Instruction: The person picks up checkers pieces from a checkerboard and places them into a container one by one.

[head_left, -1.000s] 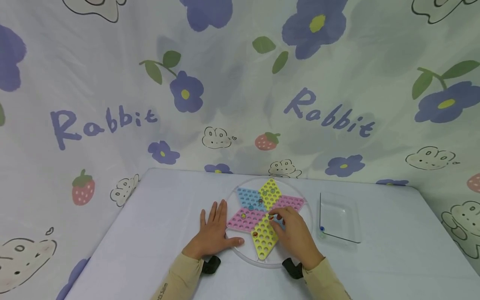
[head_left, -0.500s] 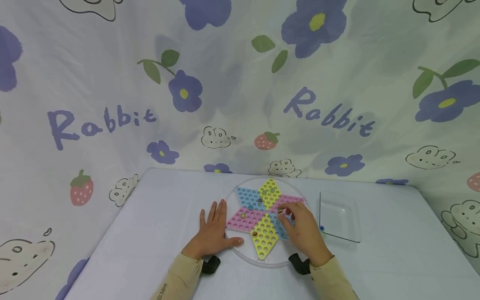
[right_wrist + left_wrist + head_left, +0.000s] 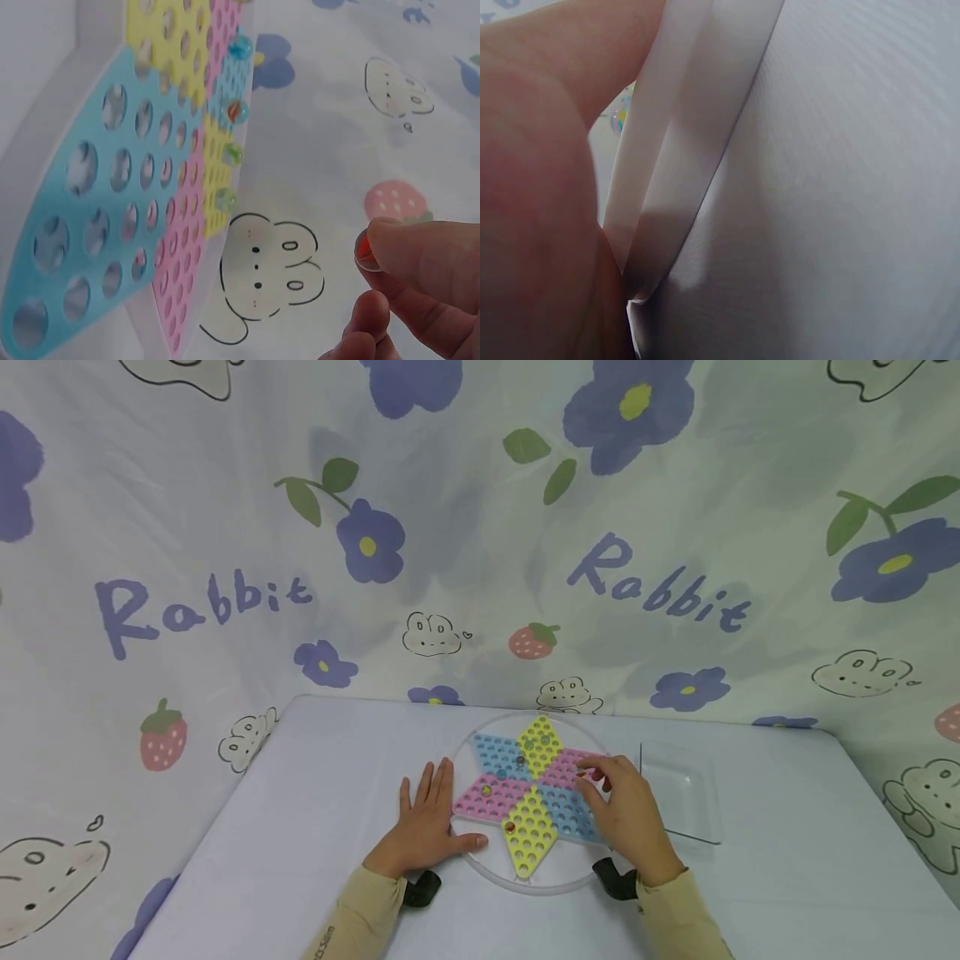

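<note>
Currently, right hand (image 3: 628,810) pinches orange-red marble (image 3: 363,253) between thumb and fingers, above right side of star-patterned board (image 3: 534,782), clear of its holes. Left hand (image 3: 425,828) at board's left edge, fingers straight, thumb spread over rim. Other marbles (image 3: 487,791) scattered across board; clear tray (image 3: 684,789) right of board, partly behind right hand.
</note>
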`<state>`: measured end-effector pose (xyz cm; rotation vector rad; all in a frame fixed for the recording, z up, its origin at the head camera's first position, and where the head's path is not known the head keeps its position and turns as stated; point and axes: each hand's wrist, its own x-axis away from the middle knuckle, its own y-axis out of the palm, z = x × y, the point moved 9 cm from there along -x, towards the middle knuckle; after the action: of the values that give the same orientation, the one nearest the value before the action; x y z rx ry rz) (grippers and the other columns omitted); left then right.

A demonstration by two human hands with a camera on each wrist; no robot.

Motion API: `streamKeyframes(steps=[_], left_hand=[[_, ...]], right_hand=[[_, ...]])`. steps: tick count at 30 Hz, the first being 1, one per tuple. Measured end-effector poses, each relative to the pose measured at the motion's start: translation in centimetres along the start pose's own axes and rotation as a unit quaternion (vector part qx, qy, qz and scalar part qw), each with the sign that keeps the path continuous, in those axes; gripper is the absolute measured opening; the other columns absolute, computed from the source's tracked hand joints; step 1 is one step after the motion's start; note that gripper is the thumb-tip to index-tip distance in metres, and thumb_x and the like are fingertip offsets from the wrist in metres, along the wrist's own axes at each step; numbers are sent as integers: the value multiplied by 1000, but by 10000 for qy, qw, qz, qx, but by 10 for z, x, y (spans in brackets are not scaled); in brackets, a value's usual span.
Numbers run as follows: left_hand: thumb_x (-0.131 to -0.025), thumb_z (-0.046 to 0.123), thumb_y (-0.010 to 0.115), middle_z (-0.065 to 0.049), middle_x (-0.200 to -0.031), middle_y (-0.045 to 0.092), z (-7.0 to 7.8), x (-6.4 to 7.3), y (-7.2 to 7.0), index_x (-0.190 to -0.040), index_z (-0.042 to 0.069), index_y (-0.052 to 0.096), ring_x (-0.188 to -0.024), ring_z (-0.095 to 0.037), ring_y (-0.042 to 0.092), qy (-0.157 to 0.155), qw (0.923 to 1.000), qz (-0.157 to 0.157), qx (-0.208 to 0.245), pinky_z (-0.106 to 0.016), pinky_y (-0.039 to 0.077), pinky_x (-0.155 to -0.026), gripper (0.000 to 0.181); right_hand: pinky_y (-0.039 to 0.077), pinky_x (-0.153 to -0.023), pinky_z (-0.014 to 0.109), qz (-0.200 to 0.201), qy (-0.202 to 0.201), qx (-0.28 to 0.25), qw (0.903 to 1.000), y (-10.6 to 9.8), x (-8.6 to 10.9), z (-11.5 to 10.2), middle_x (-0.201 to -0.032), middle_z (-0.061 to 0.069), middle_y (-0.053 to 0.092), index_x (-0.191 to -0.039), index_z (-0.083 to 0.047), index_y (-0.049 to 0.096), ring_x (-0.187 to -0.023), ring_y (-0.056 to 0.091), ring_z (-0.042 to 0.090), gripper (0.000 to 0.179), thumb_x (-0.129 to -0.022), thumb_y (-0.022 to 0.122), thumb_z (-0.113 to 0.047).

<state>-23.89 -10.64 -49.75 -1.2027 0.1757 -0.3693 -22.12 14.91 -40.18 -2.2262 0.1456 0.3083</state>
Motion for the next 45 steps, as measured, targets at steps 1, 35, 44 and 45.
streamKeyframes(steps=[1,35,44,45], left_hand=[[-67,85,45,-14,-155,-2,0,0,0,-148,1,-1,-140,-33,-6,-1,10000,-9,17,-62,-6,-104,125],[-68,82,48,-14,-155,-2,-2,0,0,-148,1,-2,-140,-33,-7,-112,9999,-108,32,-61,-7,-104,124],[-69,81,49,-14,-155,-3,1,0,-1,-148,1,-1,-140,-33,-7,-29,9999,-61,86,-61,-7,-104,123],[-68,81,49,-14,-155,-2,1,-1,0,-148,1,-1,-140,-33,-6,-28,10000,-41,81,-61,-7,-104,123]], right_hand=[[38,-60,28,20,33,6,10000,-2,0,2,-85,2,52,-106,-13,66,-74,45,17,20,-86,67,-18],[36,-57,29,720,-36,60,9974,-41,-5,41,-80,4,53,-103,-7,67,-69,43,17,19,-87,65,-16],[37,-57,30,624,230,174,9976,-47,-5,55,-82,7,55,-105,-6,67,-70,45,18,21,-88,63,-18],[37,-57,30,618,255,180,9976,-47,-5,57,-82,7,55,-105,-6,67,-70,45,18,21,-88,63,-18]])
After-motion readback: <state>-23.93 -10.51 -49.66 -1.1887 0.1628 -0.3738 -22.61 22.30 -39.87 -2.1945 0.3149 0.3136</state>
